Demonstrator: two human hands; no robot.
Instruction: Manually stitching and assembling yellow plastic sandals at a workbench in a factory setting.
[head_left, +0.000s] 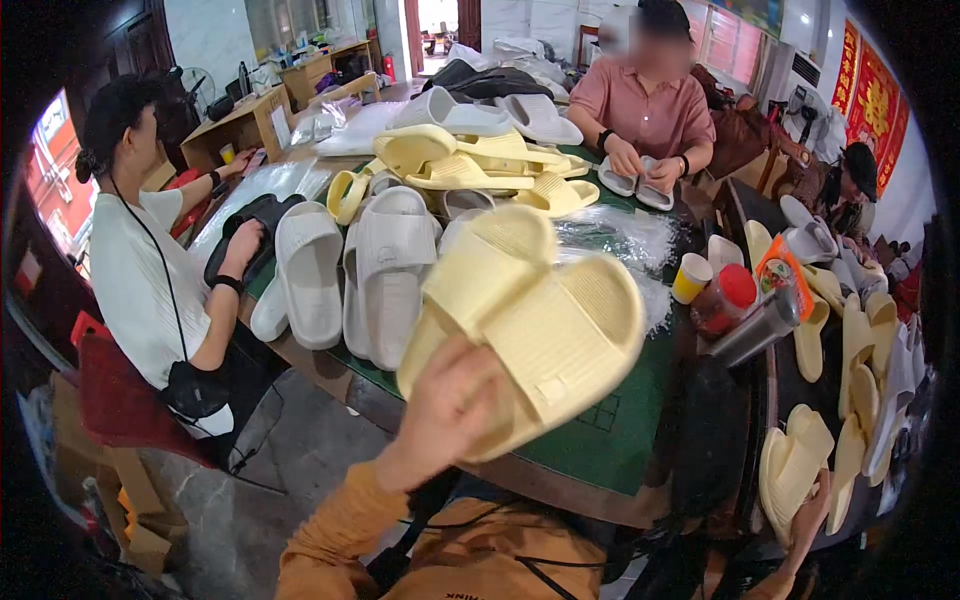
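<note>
Over the near edge of the green-topped table [600, 450], my left hand [455, 400] is closed around a pair of pale yellow slippers [570, 335]. The two overlap, with their broad ribbed straps facing up, and the edges look slightly blurred. Far to the right and low, my right hand [812, 508] grips the side of another yellow slipper [793, 465], with its fingers partly hidden behind it. Just beyond my left hand, several grey slippers [392, 235] lean upright at the table's edge. Behind them lies a heap of yellow slippers [470, 170].
A red-lidded jar [728, 300], a steel tumbler [757, 328] and a yellow paper cup [691, 278] stand right of centre. More slippers [860, 350] line the right-hand bench. One person [150, 250] at left touches dark slippers; another [650, 110] across the table handles grey ones.
</note>
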